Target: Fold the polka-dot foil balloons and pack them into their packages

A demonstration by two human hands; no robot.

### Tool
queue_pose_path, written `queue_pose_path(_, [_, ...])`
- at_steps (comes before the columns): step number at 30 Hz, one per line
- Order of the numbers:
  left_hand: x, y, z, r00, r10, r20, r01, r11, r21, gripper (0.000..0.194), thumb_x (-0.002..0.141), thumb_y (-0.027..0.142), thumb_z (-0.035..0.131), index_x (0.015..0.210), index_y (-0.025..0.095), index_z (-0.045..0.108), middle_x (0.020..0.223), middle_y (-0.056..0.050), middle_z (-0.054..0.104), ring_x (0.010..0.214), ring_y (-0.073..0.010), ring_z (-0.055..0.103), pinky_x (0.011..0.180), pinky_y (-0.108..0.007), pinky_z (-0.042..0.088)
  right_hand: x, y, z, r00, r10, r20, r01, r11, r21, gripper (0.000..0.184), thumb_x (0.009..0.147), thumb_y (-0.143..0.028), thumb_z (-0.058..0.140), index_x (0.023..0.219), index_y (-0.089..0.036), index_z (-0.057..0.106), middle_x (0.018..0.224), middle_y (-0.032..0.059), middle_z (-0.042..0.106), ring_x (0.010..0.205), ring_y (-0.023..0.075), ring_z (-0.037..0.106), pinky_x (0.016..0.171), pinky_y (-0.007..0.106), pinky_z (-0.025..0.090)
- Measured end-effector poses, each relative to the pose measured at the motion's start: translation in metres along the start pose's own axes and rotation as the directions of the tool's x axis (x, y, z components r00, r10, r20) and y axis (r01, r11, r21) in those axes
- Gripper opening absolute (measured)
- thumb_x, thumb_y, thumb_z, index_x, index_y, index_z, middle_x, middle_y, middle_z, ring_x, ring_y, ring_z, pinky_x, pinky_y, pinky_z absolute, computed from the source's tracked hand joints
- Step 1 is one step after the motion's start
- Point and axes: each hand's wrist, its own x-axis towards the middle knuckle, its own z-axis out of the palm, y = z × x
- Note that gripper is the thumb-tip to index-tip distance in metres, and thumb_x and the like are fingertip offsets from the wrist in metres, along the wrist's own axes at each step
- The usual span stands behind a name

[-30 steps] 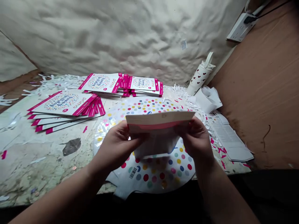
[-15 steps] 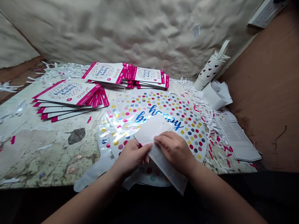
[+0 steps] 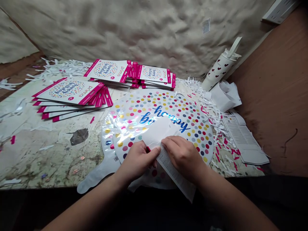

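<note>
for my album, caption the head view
Left hand and right hand hold a white printed card over a polka-dot foil birthday balloon

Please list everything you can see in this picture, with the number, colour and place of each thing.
Stacks of flat balloon packs: three, white with pink edges, left and back of the stained worktop.
Round foil balloon: one, clear with coloured dots and blue lettering, centre.
White printed card: one, white, over the balloon.
Heart-patterned bottle: one, white with red hearts, back right.
Crumpled paper: one, white, beside the bottle.
Folded printed sheets: one pile, white, right.
Paper shreds: many, white and pink, scattered.
Power strip: one, white, top right.
Left hand: one, on the card.
Right hand: one, on the card.
</note>
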Motion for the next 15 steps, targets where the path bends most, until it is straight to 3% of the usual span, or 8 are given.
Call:
queue_pose_path(4, [0.001, 0.000, 0.003, 1.000, -0.006, -0.012, 0.007, 0.998, 0.055, 0.036, 0.076, 0.034, 0.058, 0.046, 0.014, 0.055, 0.041, -0.001, 0.055, 0.040, -0.0109, 0.049, 0.041, -0.020, 0.034, 0.006, -0.003, 0.004, 0.999, -0.036, -0.005, 0.034, 0.981, -0.191, 0.022, 0.083, -0.009, 0.037, 0.072, -0.017, 0.054, 0.072, 0.0089, 0.056, 0.067, 0.0203, 0.050, 0.059, 0.031, 0.042])
queue_pose_path(7, [0.002, -0.005, -0.001, 0.999, -0.046, -0.001, 0.046, 0.998, -0.030, 0.029, 0.076, 0.035, 0.059, 0.057, 0.013, 0.061, 0.044, -0.001, 0.058, 0.041, -0.0117, 0.052, 0.044, -0.021, 0.040, -0.006, 0.035, -0.010, 0.976, 0.165, -0.141, -0.201, 0.935, -0.294, 0.020, 0.081, -0.009, 0.037, 0.080, -0.016, 0.056, 0.076, 0.0104, 0.057, 0.069, 0.0217, 0.051, 0.061, 0.033, 0.043])
queue_pose_path(9, [0.005, -0.011, -0.007, 0.998, -0.054, -0.024, 0.051, 0.994, -0.096, 0.026, 0.076, 0.035, 0.060, 0.061, 0.013, 0.062, 0.045, -0.001, 0.059, 0.042, -0.0117, 0.053, 0.046, -0.021, 0.042, -0.027, 0.073, -0.031, 0.875, 0.434, -0.217, -0.485, 0.782, -0.392, 0.020, 0.080, -0.011, 0.039, 0.083, -0.017, 0.058, 0.078, 0.0120, 0.059, 0.069, 0.0233, 0.054, 0.061, 0.035, 0.044])
queue_pose_path(11, [0.007, -0.016, -0.012, 0.995, -0.063, -0.074, 0.052, 0.987, -0.153, 0.025, 0.075, 0.034, 0.061, 0.059, 0.013, 0.060, 0.044, 0.000, 0.059, 0.041, -0.0113, 0.052, 0.045, -0.021, 0.041, -0.049, 0.099, -0.052, 0.675, 0.717, -0.176, -0.691, 0.531, -0.489, 0.021, 0.080, -0.017, 0.041, 0.084, -0.015, 0.062, 0.077, 0.0165, 0.061, 0.070, 0.0288, 0.058, 0.058, 0.040, 0.045])
queue_pose_path(12, [0.009, -0.017, -0.012, 0.992, -0.075, -0.098, 0.056, 0.981, -0.184, 0.025, 0.074, 0.032, 0.061, 0.058, 0.013, 0.059, 0.044, 0.000, 0.059, 0.041, -0.0111, 0.052, 0.044, -0.020, 0.040, -0.058, 0.102, -0.058, 0.624, 0.765, -0.160, -0.719, 0.481, -0.502, 0.025, 0.082, -0.021, 0.042, 0.093, -0.012, 0.062, 0.085, 0.0203, 0.063, 0.077, 0.0332, 0.060, 0.061, 0.044, 0.046])
queue_pose_path(13, [0.010, -0.018, -0.010, 0.989, -0.088, -0.116, 0.062, 0.974, -0.217, 0.024, 0.074, 0.031, 0.061, 0.058, 0.013, 0.058, 0.044, -0.001, 0.059, 0.041, -0.0111, 0.053, 0.044, -0.020, 0.041, -0.064, 0.098, -0.061, 0.645, 0.755, -0.114, -0.701, 0.526, -0.481, 0.032, 0.082, -0.026, 0.044, 0.105, -0.010, 0.060, 0.097, 0.0232, 0.062, 0.088, 0.0367, 0.059, 0.066, 0.047, 0.047])
queue_pose_path(14, [0.010, -0.017, -0.007, 0.988, -0.100, -0.120, 0.068, 0.966, -0.248, 0.024, 0.074, 0.030, 0.060, 0.059, 0.012, 0.059, 0.046, -0.002, 0.060, 0.043, -0.0112, 0.054, 0.046, -0.020, 0.042, -0.065, 0.086, -0.058, 0.718, 0.694, -0.054, -0.645, 0.635, -0.425, 0.043, 0.082, -0.033, 0.047, 0.119, -0.010, 0.052, 0.112, 0.0241, 0.058, 0.101, 0.0383, 0.056, 0.074, 0.050, 0.047])
queue_pose_path(15, [0.010, -0.016, -0.003, 0.989, -0.101, -0.111, 0.068, 0.961, -0.269, 0.024, 0.075, 0.031, 0.059, 0.060, 0.011, 0.060, 0.049, -0.003, 0.062, 0.044, -0.0116, 0.055, 0.047, -0.021, 0.043, -0.064, 0.069, -0.051, 0.825, 0.565, 0.010, -0.531, 0.780, -0.330, 0.058, 0.080, -0.038, 0.052, 0.131, -0.011, 0.042, 0.126, 0.0220, 0.051, 0.113, 0.0373, 0.050, 0.082, 0.050, 0.047])
